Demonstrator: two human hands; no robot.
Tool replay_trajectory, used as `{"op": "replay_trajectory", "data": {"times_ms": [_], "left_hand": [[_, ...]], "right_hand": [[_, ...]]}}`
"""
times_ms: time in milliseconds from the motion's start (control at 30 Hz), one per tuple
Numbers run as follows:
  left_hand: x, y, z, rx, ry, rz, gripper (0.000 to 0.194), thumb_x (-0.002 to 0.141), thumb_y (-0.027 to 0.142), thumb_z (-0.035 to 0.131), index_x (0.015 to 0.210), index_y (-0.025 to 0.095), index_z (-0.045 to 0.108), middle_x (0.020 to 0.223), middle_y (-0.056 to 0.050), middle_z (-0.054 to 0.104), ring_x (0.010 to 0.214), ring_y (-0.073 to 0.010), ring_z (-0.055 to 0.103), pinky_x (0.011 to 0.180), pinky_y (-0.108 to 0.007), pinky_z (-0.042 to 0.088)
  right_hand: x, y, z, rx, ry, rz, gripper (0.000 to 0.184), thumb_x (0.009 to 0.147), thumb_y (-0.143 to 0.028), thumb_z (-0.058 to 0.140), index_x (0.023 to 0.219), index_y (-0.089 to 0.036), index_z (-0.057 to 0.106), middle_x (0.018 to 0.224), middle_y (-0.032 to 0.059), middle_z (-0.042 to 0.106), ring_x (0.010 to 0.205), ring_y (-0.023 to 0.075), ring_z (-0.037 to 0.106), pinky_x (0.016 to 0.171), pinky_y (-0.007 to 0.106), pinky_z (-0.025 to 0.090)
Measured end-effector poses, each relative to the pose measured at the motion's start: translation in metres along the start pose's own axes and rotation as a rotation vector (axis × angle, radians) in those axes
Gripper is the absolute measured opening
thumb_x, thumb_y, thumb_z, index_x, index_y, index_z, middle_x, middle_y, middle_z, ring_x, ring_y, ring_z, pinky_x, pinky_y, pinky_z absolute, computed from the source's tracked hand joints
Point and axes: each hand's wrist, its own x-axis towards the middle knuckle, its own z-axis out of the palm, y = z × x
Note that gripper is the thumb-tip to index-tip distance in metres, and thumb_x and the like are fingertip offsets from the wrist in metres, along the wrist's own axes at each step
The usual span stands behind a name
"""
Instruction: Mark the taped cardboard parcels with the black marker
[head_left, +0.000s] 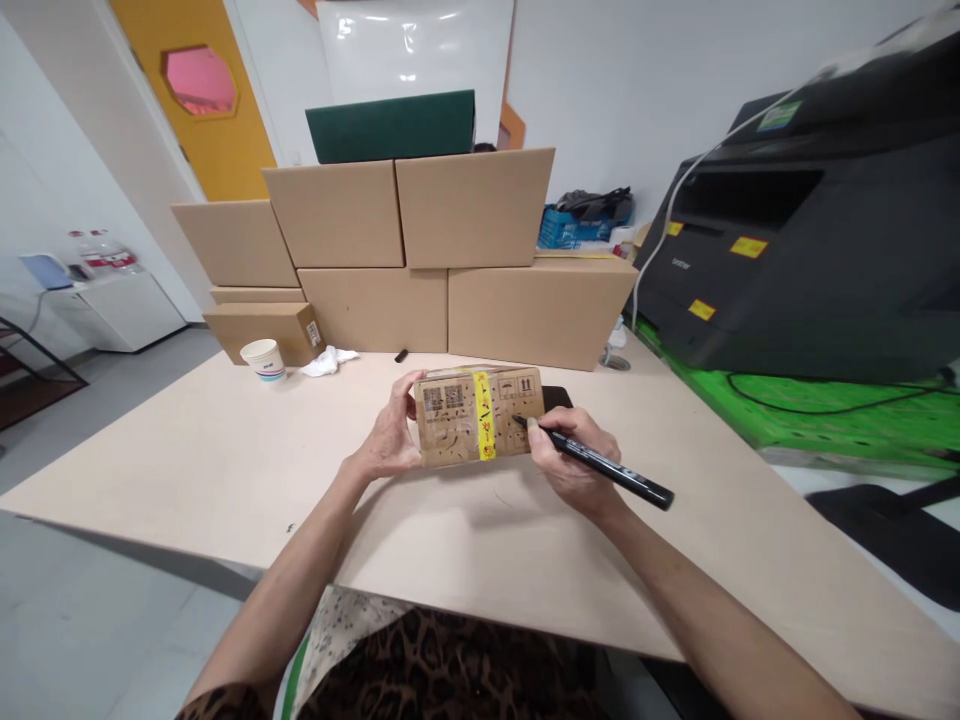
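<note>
A small cardboard box [450, 425] with a yellow tape strip down its middle is held tilted above the table. It bears two QR codes, printed handling symbols and many short black marks. My left hand [391, 430] grips its left end, thumb and fingers around the edge. In my right hand [577, 458] is a black marker pen [622, 480], held like a writing tool, its tip at the right part of the box's face. Behind the box a dark flat object [556, 400] shows partly. The marker's black cap [401, 355] lies farther back on the table.
Large cardboard boxes [480, 210] are stacked along the table's back, with a dark green box [390, 127] on top. A paper cup [264, 360] and crumpled tissue [328, 361] stand at the back left. A big dark printer [817, 240] sits on a green base to the right.
</note>
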Motion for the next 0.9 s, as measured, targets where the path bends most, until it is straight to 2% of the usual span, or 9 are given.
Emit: {"op": "replay_trajectory", "data": {"times_ms": [233, 533, 700, 800, 900], "left_hand": [[0.000, 0.000, -0.001, 0.009, -0.004, -0.018, 0.125, 0.063, 0.051, 0.093, 0.160, 0.026, 0.018, 0.156, -0.024, 0.039, 0.104, -0.0277, 0.067, 0.090, -0.049, 0.060], [0.000, 0.001, 0.001, 0.026, -0.012, -0.032, 0.126, 0.061, 0.052, 0.094, 0.159, 0.027, 0.017, 0.153, -0.023, 0.040, 0.107, -0.0290, 0.066, 0.092, -0.049, 0.060], [-0.001, 0.003, -0.001, 0.041, -0.008, -0.012, 0.126, 0.062, 0.051, 0.094, 0.160, 0.027, 0.017, 0.152, -0.022, 0.042, 0.102, -0.0261, 0.066, 0.092, -0.048, 0.059], [-0.002, 0.004, -0.001, 0.025, 0.004, -0.007, 0.124, 0.064, 0.051, 0.093, 0.160, 0.028, 0.018, 0.153, -0.022, 0.043, 0.098, -0.0244, 0.067, 0.091, -0.048, 0.059], [-0.002, 0.004, 0.000, 0.026, 0.003, -0.009, 0.125, 0.064, 0.050, 0.093, 0.160, 0.029, 0.017, 0.153, -0.022, 0.042, 0.101, -0.0259, 0.067, 0.091, -0.048, 0.060]], "right_hand": [[-0.010, 0.008, -0.004, 0.028, 0.000, 0.165, 0.012, 0.082, -0.027, 0.069, 0.081, -0.027, 0.057, 0.055, -0.0082, 0.058, 0.042, 0.0128, 0.054, 0.046, 0.025, 0.045], [-0.003, 0.003, -0.003, 0.010, 0.003, 0.135, 0.014, 0.081, -0.025, 0.069, 0.077, -0.027, 0.056, 0.058, -0.0069, 0.062, 0.042, 0.0118, 0.053, 0.047, 0.025, 0.045], [-0.009, 0.006, -0.002, 0.152, 0.050, 0.305, 0.015, 0.084, -0.030, 0.070, 0.079, -0.025, 0.057, 0.052, -0.0081, 0.054, 0.037, 0.0105, 0.048, 0.039, 0.024, 0.039], [-0.013, 0.009, 0.001, 0.229, 0.070, 0.398, 0.018, 0.086, -0.034, 0.071, 0.080, -0.024, 0.057, 0.052, -0.0076, 0.054, 0.038, 0.0108, 0.049, 0.039, 0.024, 0.039], [-0.016, 0.010, 0.003, 0.281, 0.092, 0.429, 0.021, 0.088, -0.036, 0.071, 0.080, -0.024, 0.056, 0.053, -0.0072, 0.055, 0.039, 0.0111, 0.051, 0.041, 0.025, 0.040]]}}
